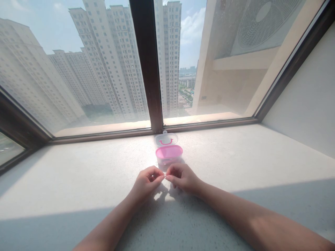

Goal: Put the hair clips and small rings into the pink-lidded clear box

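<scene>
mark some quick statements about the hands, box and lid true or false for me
1. The left hand and right hand are close together. True.
2. The lid is shut on the box. False: it is open, behind the box.
3. The lid's handle is pink. True.
4. The fingertips pinch something large. False: anything between them is too small to make out.
5. All of the sill is sunlit. False: part lies in shadow.
</scene>
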`<state>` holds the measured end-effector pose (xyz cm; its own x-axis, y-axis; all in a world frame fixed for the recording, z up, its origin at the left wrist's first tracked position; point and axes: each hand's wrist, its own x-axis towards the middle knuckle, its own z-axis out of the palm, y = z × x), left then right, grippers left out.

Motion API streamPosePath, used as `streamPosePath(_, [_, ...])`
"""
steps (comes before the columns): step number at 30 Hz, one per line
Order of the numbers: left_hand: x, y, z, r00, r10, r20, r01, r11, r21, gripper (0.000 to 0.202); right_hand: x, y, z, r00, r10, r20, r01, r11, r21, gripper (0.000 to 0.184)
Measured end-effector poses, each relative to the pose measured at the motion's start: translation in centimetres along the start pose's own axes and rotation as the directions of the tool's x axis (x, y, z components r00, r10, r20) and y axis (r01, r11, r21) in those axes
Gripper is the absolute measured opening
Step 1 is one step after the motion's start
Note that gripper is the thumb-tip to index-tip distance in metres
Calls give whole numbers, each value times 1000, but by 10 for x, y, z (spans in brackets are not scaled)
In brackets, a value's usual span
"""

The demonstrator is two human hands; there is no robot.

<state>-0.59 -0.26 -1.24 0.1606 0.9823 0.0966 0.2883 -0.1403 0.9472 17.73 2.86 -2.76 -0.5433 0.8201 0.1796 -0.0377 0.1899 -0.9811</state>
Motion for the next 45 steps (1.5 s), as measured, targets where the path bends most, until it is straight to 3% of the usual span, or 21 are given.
streamPosePath(7, [1,-2,-2,998,68,0,-68,995,74,16,2,-5,0,998,-67,-7,67,997,-39,18])
streamPosePath(11, [4,-6,-8,993,53,-103,-47,997,64,18,11,-29,-24,981,-135,-139,104,973,-207,17])
streamPosePath(14, [6,-7,-12,987,-7,-163,13,999,36,19,26,-51,-54,948,-194,-252,78,911,-405,20])
streamPosePath(16, [7,-8,-14,983,-28,-182,34,999,31,19,38,-63,-72,963,-155,-219,24,862,-506,20])
streamPosePath(19, [9,-9,-19,979,-2,-203,20,996,85,19,55,-72,-87,994,-79,-80,-3,693,-721,12])
streamPosePath(23, [11,-11,-25,973,37,-230,-1,988,157,20,69,-74,-89,996,52,70,32,523,-852,11])
streamPosePath(29, [14,-11,-31,940,40,-340,26,982,186,22,78,-71,-87,985,148,90,21,411,-911,12])
streamPosePath(36, [16,-14,-34,924,29,-380,51,979,199,24,82,-75,-85,970,229,87,-1,358,-934,9])
streamPosePath(45, [16,-14,-30,925,38,-378,34,983,181,23,80,-75,-86,967,242,78,-19,372,-928,10])
